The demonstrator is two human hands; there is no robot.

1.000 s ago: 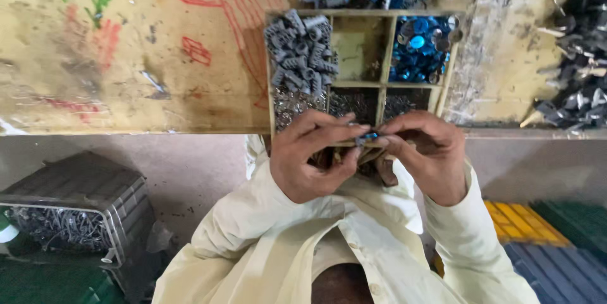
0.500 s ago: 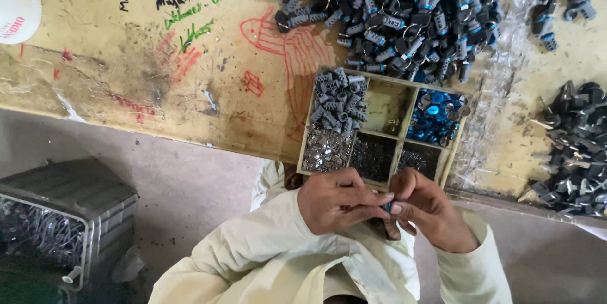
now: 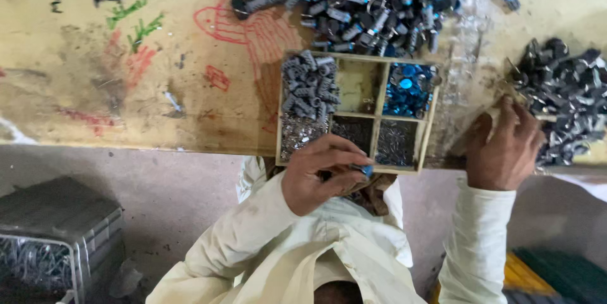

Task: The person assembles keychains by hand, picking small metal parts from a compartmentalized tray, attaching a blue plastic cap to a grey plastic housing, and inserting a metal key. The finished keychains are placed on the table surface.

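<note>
Sitting at the scribbled yellow workbench, we are facing the wooden divided tray; our right hand is resting spread-fingered on the dark pile of parts, while our left hand is pinching a small blue-tipped part just below the tray's near edge

Blue discs fill one compartment of the pale wooden tray, beside grey plugs, perhaps plastic.
</note>
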